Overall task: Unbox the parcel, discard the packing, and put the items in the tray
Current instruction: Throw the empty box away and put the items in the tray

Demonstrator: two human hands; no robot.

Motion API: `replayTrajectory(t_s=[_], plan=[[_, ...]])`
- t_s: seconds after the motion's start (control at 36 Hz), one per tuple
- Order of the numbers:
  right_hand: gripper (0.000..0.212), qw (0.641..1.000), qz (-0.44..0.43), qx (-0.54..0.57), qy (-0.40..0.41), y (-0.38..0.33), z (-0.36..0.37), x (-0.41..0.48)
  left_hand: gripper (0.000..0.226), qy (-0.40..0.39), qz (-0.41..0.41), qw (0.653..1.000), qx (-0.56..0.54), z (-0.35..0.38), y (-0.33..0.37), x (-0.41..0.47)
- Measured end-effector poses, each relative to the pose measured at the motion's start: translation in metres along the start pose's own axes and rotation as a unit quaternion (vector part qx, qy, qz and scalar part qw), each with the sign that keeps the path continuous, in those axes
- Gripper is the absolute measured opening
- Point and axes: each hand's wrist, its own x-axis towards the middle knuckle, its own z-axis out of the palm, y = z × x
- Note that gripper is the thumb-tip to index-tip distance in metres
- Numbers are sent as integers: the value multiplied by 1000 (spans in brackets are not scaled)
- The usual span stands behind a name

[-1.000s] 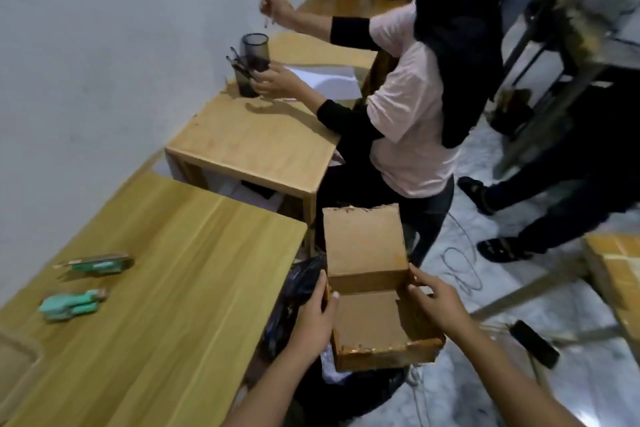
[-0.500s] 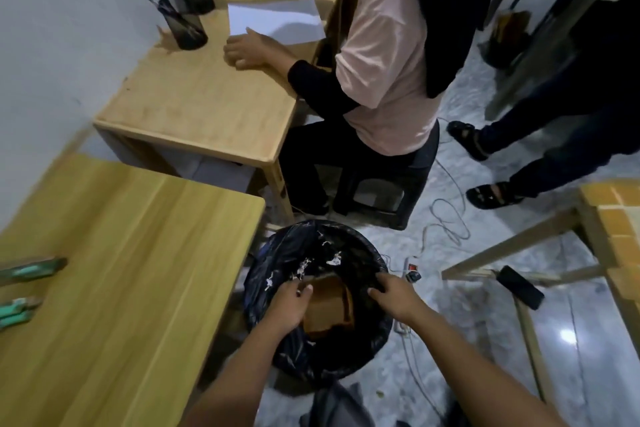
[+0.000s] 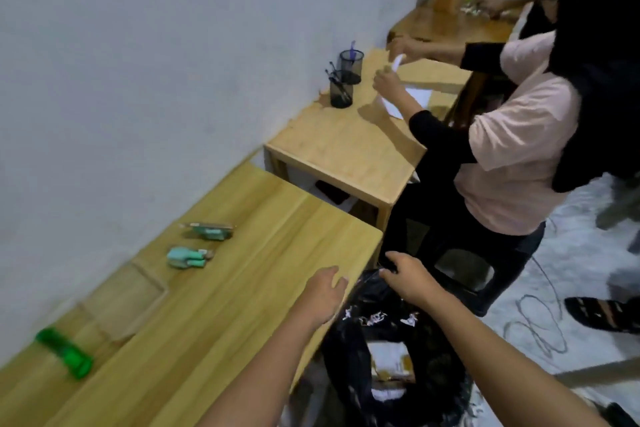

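My left hand (image 3: 323, 295) hovers over the right edge of the wooden table (image 3: 242, 288), fingers loosely apart and holding nothing. My right hand (image 3: 408, 276) is above the far rim of the black bin bag (image 3: 349, 350), also holding nothing. Inside the bag I see cardboard and white packing (image 3: 388, 367). On the table lie two teal items (image 3: 188, 256) (image 3: 209, 230) near the wall, a shallow wooden tray (image 3: 114, 305) to their left, and a green cylinder (image 3: 65, 354) at the near left.
A seated person in a pink shirt (image 3: 512, 149) handles paper at the adjoining wooden desk (image 3: 343, 149), which carries two pen cups (image 3: 343, 90). Cables (image 3: 533, 326) lie on the marble floor, and a sandalled foot (image 3: 602, 314) is at right.
The cardboard box went from my hands into the black bin bag. Both hands have come out of the bag without it and risen; my view has swung back over the table.
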Motion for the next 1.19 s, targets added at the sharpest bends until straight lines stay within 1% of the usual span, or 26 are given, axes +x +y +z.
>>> replayTrajectory(t_s=[0.11,0.19,0.28,0.33,0.39,0.47,0.56,0.61,0.69,0.81,0.92,0.97,1.11,1.19], plan=[[50,999,-32,-18,-9,-62,24,4,52,47,-28,998,-6,-56,-46,-27],[51,998,-66,-25,-4,-107,54,4,49,118,-68,991,-14,-94,-89,-47],[49,994,-108,-24,-22,-140,84,3,46,187,-109,976,-32,-126,-129,-65],[48,990,-132,-34,-39,-161,104,8,41,237,-137,961,-52,-146,-156,-80],[47,986,-156,-53,-38,-181,121,14,38,284,-164,942,-70,-162,-181,-95],[44,979,-191,-67,-26,-210,143,32,38,351,-214,905,-111,-182,-217,-109],[41,971,-231,-64,-9,-233,157,56,40,400,-263,866,-145,-192,-241,-115],[38,966,-251,-64,12,-243,161,74,40,428,-276,843,-173,-194,-252,-115],[35,957,-277,-80,26,-256,164,103,39,446,-279,825,-206,-192,-266,-106],[41,946,-292,-143,11,-268,168,136,42,455,-254,810,-269,-188,-268,-86],[41,938,-310,-155,-23,-274,181,147,45,485,-248,768,-337,-182,-269,-67],[43,926,-335,-171,-31,-274,191,146,46,492,-242,760,-349,-178,-268,-59],[71,911,-339,-232,-27,-275,215,134,46,519,-213,736,-378,-173,-272,-41],[77,899,-340,-273,-27,-279,228,132,46,535,-189,723,-394,-170,-272,-37]])
